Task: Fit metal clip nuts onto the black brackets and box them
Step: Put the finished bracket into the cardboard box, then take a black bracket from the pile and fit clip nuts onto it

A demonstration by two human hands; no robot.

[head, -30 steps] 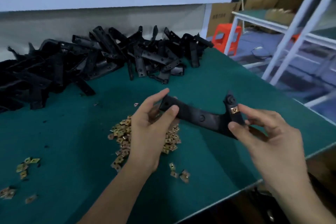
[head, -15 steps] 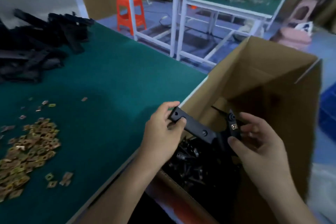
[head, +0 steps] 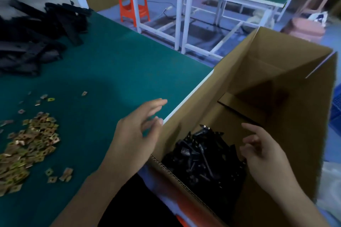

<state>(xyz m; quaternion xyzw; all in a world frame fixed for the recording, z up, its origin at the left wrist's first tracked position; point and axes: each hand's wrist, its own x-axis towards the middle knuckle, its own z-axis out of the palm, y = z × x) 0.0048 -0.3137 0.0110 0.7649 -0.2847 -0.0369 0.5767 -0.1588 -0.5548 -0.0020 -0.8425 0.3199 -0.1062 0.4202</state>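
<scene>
Holding nothing at present: left hand [head: 136,134] loosely spread above the edge of the surface [head: 120,64], right hand [head: 263,155] relaxed with fingers half curled, over the open box [head: 258,57]. No bracket or nut pinched in either.

Inside the box, a heap of boxed brackets [head: 203,158] at the near end, a metal clip showing on at least one. Plenty of room left above and beyond the heap.

Well apart, at the far left of the surface, a big tangle of loose brackets [head: 36,38], apparently not yet fitted. Nearer, a broad heap of nuts [head: 27,145], with strays scattered around it.

Judged as mid-batch: a fair share fitted and boxed, a good deal more to go. Probably between cycles. Likely next: reaching back for a loose bracket, picking up a nut, pushing it on, then dropping the piece into the box. Impossible to count either heap.
</scene>
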